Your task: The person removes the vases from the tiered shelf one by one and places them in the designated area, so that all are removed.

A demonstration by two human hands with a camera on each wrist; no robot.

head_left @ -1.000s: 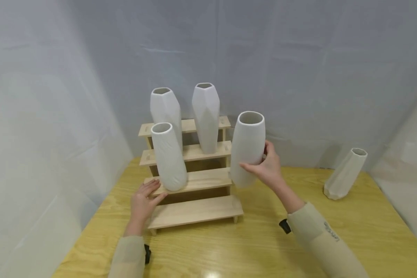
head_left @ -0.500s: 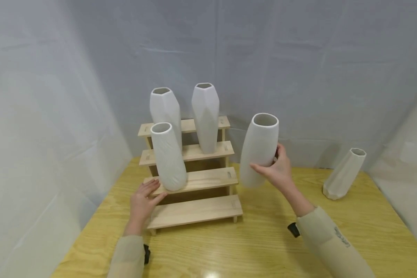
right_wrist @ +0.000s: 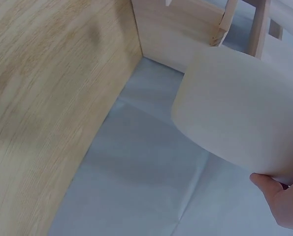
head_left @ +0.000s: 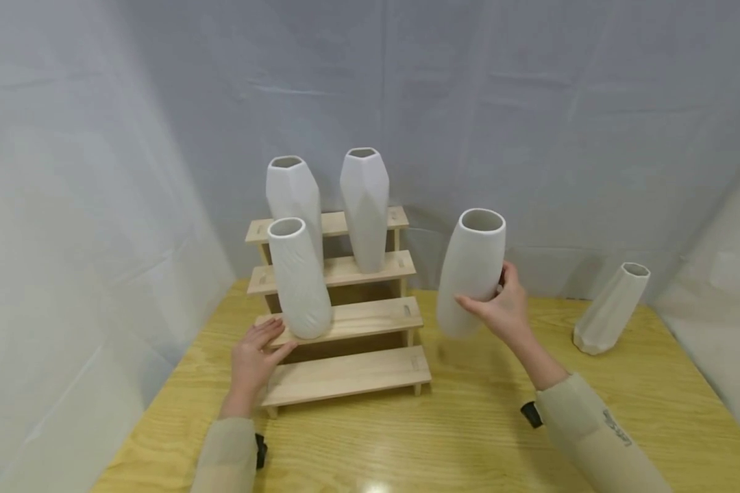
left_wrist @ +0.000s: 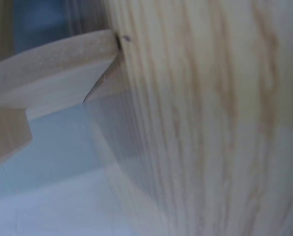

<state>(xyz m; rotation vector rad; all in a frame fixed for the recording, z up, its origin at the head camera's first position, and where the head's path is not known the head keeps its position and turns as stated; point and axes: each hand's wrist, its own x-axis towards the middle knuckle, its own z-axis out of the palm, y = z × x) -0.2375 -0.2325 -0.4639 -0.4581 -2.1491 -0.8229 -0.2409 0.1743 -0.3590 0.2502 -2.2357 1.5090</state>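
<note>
In the head view my right hand [head_left: 501,308] grips a smooth white vase [head_left: 473,270] by its lower right side, thumb across the front. The vase is raised to the right of a four-step wooden stand, mouth up and slightly tilted; the right wrist view shows its base [right_wrist: 225,103] above the table. My left hand [head_left: 255,359] rests at the left end of the stand's second step from the front [head_left: 373,318], fingers extended. Just right of those fingers a carved white vase [head_left: 300,281] stands on that step. In the left wrist view only a sliver of hand shows.
Two faceted white vases, one on the left [head_left: 292,188] and one on the right [head_left: 365,205], stand farther back on the stand. A ribbed white vase [head_left: 610,308] leans at the table's right. The front step [head_left: 348,375] is low on the wooden table [head_left: 407,445]. Grey sheeting [head_left: 530,137] hangs behind.
My right hand has carried the smooth vase rightward, away from the stand, and slightly lower. The left hand and the other vases have stayed put.
</note>
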